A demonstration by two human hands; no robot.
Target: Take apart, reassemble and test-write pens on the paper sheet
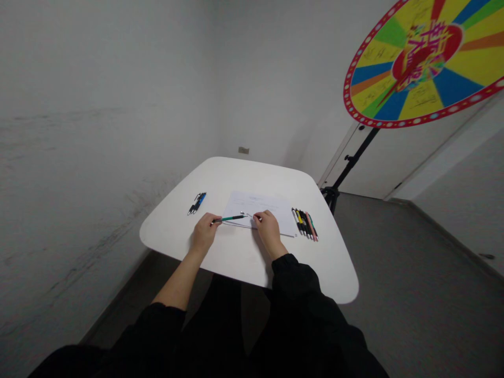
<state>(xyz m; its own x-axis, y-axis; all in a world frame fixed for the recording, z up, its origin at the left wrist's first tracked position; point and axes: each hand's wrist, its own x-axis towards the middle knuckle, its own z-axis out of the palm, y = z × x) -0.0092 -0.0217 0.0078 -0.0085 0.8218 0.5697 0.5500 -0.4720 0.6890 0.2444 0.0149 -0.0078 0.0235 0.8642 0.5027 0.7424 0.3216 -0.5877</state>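
My left hand (205, 229) pinches one end of a green and black pen (229, 218), held level over the lower edge of the paper (255, 203). My right hand (268, 230) is closed, its thumb and fingertips together just right of the pen's dark end. A thin, pale bit shows by those fingertips, too small to name. On the sheet behind the pen's dark end lies a small metallic piece (242, 212). Faint printed lines run across the paper.
Several pens (305, 224) lie in a row right of the paper, with a smaller group of pens (197, 203) at left. They rest on a white table (248, 262) with rounded corners. A colourful prize wheel (425, 63) stands on a black stand (354, 160) at right.
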